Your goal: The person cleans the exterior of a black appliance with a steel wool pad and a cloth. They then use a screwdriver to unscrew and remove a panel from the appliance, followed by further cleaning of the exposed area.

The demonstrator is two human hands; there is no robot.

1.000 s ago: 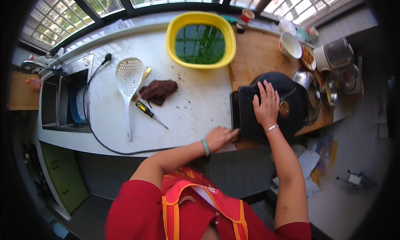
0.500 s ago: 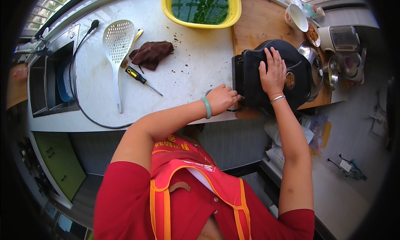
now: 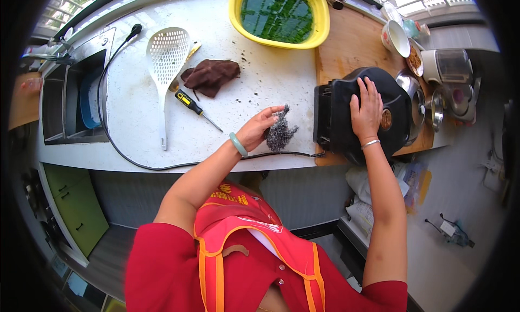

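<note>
My left hand (image 3: 260,130), with a pale green bangle at its wrist, grips a clump of grey steel wool (image 3: 279,132) between thumb and fingers over the white counter. My right hand (image 3: 366,110) lies flat, fingers stretched, on top of a black electric appliance (image 3: 346,90). This appliance has a rounded body, a round brown badge and a blocky hinge-like part on its left side. Its black power cord (image 3: 216,161) runs along the counter's front edge to a plug (image 3: 136,28) at the far left. Dark crumbs are scattered on the counter.
Left of my hands lie a screwdriver (image 3: 196,109), a brown cloth (image 3: 211,78) and a white slotted skimmer (image 3: 168,54). A yellow basin (image 3: 325,27) of greens in water stands at the back. Bowls and a metal lid (image 3: 417,106) crowd the right; a sink (image 3: 54,103) is far left.
My left hand has moved left, away from the appliance's edge, and now shows steel wool in its fingers. My right hand stays on the appliance. The whole view has shifted slightly.
</note>
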